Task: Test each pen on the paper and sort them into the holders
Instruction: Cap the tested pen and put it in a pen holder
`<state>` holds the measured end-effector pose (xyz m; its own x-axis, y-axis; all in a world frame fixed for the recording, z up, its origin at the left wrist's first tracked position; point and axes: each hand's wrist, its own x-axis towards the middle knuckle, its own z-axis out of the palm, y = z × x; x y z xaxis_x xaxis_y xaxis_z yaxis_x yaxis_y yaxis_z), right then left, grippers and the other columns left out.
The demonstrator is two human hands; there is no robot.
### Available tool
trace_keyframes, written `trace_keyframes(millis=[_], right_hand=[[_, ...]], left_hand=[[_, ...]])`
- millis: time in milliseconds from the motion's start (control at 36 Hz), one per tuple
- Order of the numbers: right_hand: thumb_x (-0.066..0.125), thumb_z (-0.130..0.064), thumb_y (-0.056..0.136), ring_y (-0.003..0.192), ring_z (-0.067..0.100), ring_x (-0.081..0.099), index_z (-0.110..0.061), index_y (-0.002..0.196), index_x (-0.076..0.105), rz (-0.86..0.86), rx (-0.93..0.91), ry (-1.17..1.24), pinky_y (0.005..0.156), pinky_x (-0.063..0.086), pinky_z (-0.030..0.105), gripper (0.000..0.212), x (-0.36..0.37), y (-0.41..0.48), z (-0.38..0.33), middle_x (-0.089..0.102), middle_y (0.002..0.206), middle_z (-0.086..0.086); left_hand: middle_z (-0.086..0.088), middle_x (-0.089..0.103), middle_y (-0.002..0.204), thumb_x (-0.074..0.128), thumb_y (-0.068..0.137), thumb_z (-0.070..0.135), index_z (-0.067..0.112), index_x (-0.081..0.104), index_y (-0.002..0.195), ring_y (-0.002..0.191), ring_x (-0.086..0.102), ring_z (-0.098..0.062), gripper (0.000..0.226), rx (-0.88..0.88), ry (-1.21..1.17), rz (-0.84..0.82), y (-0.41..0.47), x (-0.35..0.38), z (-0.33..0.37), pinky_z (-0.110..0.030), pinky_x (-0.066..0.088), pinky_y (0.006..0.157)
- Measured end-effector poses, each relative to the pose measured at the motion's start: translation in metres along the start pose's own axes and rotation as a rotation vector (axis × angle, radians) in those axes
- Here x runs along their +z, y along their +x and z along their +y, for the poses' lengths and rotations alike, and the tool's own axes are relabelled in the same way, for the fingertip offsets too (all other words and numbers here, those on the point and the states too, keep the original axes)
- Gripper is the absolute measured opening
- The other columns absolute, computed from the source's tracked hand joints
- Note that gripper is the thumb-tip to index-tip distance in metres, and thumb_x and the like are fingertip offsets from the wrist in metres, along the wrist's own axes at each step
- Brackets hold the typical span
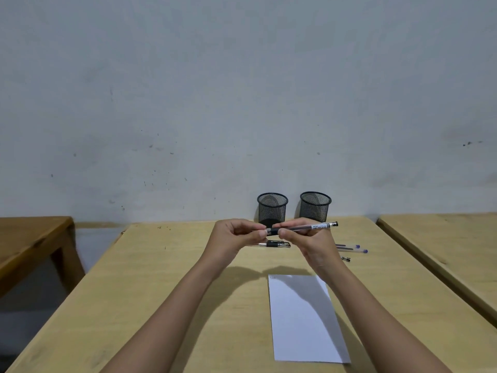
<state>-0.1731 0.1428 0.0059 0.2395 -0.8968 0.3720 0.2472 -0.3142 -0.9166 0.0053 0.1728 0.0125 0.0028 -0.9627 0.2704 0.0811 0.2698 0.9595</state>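
Early stage, I'd say. Both hands are up over the table (161,265), at 12 o'clock from the paper (304,319). The left hand (236,235) pinches the dark front end of the pen (309,227); the right hand (304,238) pinches the grip, barrel pointing to 3 o'clock. Looks like uncapping, but I can't tell if a cap is there.

The left holder (272,208) and right holder (315,207) sit at the far edge; no pens stick out of either.

Still unsorted: a loose pen (278,244) under the hands, two blue-capped pens (352,249) and a pen end (346,259) at 1 o'clock from the paper.

The paper looks nearly blank; a faint mark at its far left corner is too small to confirm.
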Motion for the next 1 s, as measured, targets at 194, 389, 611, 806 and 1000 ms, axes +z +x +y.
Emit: trace_keyframes(millis=[194,389,611,806,1000], right_hand=[[0.081,-0.016,0.057,0.079,0.020,0.067,-0.013,0.074,0.075,-0.032,0.064,-0.022,0.071,0.048,0.025,0.018,-0.009,0.015,0.005,0.075,0.085,0.010],[0.088,-0.029,0.052,0.081,0.026,0.049,-0.011,0.079,0.076,0.006,0.097,0.018,0.072,0.040,0.026,0.035,-0.023,0.034,0.007,0.074,0.083,0.007],[0.077,0.001,0.068,0.056,0.005,0.060,-0.019,0.070,0.072,-0.111,0.056,-0.522,0.054,0.046,0.016,0.021,-0.028,0.054,0.007,0.069,0.066,-0.001],[0.071,0.001,0.070,0.062,0.009,0.059,-0.016,0.074,0.064,-0.075,-0.070,-0.797,0.062,0.050,0.019,0.019,-0.029,0.081,0.022,0.062,0.067,-0.002],[0.067,0.002,0.077,0.069,0.002,0.063,-0.021,0.074,0.055,0.281,-0.195,-0.511,0.069,0.049,0.015,0.026,-0.041,0.113,0.033,0.063,0.075,-0.003]], left_hand=[[0.004,0.072,0.064,0.070,0.075,-0.006,0.006,0.071,0.078,0.062,0.067,-0.005,0.013,0.034,0.128,-0.034,0.017,-0.003,-0.005,-0.013,0.050,0.061],[-0.001,0.073,0.071,0.072,0.074,-0.004,0.004,0.071,0.082,0.068,0.067,-0.008,0.011,0.056,0.167,-0.009,0.039,-0.030,-0.001,-0.015,0.052,0.069],[-0.005,0.071,0.080,0.074,0.073,-0.002,0.007,0.071,0.085,0.072,0.064,-0.005,0.015,0.086,0.251,-0.030,0.079,-0.028,0.002,-0.012,0.050,0.070],[-0.005,0.071,0.094,0.068,0.082,0.011,0.009,0.069,0.102,0.088,0.066,-0.010,0.020,0.135,0.202,-0.071,0.119,0.004,0.001,-0.021,0.053,0.086],[0.002,0.048,0.138,0.069,0.079,0.040,0.014,0.046,0.134,0.126,0.046,-0.009,0.065,-0.016,0.475,-0.002,0.153,-0.004,-0.053,-0.025,0.037,0.105]])
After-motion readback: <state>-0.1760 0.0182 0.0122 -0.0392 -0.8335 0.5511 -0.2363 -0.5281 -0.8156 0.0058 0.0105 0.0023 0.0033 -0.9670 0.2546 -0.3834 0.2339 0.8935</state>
